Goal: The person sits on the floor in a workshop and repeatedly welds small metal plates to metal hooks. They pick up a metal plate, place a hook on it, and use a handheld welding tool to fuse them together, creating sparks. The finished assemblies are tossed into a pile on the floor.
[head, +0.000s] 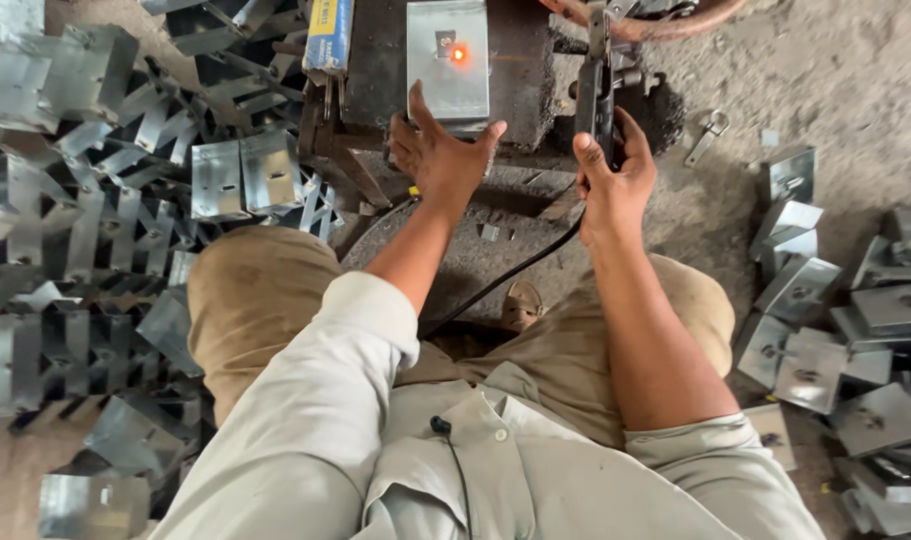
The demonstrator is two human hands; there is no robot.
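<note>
Left hand fingers spread, touching metal plate on machine, right hand gripping lever

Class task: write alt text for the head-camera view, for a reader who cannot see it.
Seen from above, a seated person's left hand steadies a metal plate bearing a glowing orange spot, while the right hand grips a black lever handle. Piles of folded metal brackets lie on both sides.

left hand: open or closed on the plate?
Open. The left hand has its fingers spread, palm just below the metal plate on the machine, not gripping it. The right hand grips the black lever.
</note>
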